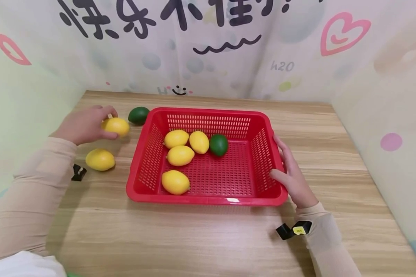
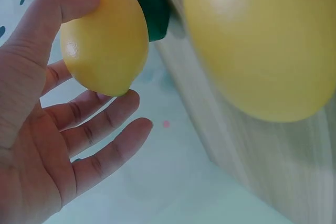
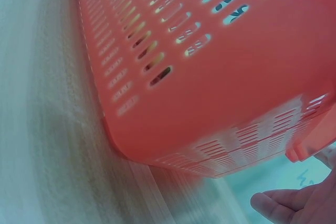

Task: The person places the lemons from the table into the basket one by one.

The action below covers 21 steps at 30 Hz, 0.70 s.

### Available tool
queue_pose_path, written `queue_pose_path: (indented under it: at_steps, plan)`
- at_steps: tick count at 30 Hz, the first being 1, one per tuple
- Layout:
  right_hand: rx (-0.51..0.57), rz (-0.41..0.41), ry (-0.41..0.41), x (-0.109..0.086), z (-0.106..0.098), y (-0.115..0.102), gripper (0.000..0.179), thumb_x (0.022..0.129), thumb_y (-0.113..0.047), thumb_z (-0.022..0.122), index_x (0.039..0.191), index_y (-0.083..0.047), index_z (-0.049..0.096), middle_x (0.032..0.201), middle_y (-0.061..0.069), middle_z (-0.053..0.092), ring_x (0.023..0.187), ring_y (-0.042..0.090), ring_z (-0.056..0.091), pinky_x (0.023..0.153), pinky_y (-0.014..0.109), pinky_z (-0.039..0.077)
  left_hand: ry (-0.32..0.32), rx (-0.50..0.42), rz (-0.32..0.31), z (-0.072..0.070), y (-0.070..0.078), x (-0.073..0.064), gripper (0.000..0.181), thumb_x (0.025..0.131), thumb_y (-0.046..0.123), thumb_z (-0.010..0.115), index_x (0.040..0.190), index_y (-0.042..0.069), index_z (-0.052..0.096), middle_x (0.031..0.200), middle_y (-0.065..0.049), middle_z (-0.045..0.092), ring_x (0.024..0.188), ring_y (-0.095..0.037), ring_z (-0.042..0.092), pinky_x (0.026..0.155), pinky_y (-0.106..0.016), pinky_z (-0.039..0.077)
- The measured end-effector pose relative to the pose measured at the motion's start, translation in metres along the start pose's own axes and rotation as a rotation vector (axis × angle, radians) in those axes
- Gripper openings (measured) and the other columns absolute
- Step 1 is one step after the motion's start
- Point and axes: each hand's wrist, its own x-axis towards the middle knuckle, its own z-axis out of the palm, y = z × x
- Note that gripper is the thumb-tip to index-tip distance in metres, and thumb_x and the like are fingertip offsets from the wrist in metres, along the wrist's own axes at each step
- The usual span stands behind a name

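Observation:
My left hand [image 1: 88,125] pinches a lemon [image 1: 116,126] between thumb and fingers, left of the red basket [image 1: 208,200]. In the left wrist view the thumb lies over the held lemon [image 2: 105,40]. Just right of that hand is a dark green fruit [image 1: 138,115], by the basket's back left corner. A second loose lemon [image 1: 100,159] lies on the table nearer the front. My right hand [image 1: 291,177] grips the basket's right rim, thumb inside and fingers along the outside. Inside the basket are several lemons [image 1: 181,156] and one dark green fruit [image 1: 218,145].
The wooden table [image 1: 208,234] meets a printed curtain [image 1: 208,73] at the back, with pale walls on both sides. Small black devices [image 1: 301,227] are strapped at the wrists, close above the table.

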Motion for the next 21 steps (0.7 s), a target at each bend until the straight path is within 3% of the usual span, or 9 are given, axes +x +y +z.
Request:
queue_pose_path:
  at_steps: [8,16,21]
  plan:
    - [-0.013,-0.001,0.010,0.001,0.001,0.000,0.092,0.091,0.006,0.052,0.165,-0.037,0.017,0.154,0.014,0.036,0.125,0.034,0.052,0.082,0.041,0.061,0.044,0.034,0.005,-0.017,0.010,-0.002,0.051,0.085,0.036,0.081,0.121,0.007,0.061,0.104,-0.019,0.065,0.089,-0.034,0.059,0.066,-0.052,0.052]
    - [-0.008,-0.018,0.004,0.001,0.000,0.001,0.091,0.091,0.007,0.049,0.165,-0.036,0.017,0.155,0.015,0.035,0.123,0.032,0.054,0.082,0.040,0.061,0.101,0.058,0.021,-0.037,0.030,-0.006,0.050,0.085,0.034,0.080,0.123,0.008,0.061,0.110,-0.023,0.063,0.096,-0.038,0.057,0.068,-0.055,0.053]
    - [0.002,-0.016,0.002,0.002,0.000,0.001,0.090,0.091,0.007,0.048,0.165,-0.036,0.018,0.155,0.014,0.035,0.123,0.033,0.054,0.082,0.041,0.061,0.126,0.082,0.048,-0.044,0.045,-0.011,0.051,0.084,0.034,0.082,0.124,0.010,0.062,0.107,-0.019,0.062,0.090,-0.036,0.058,0.065,-0.053,0.052]
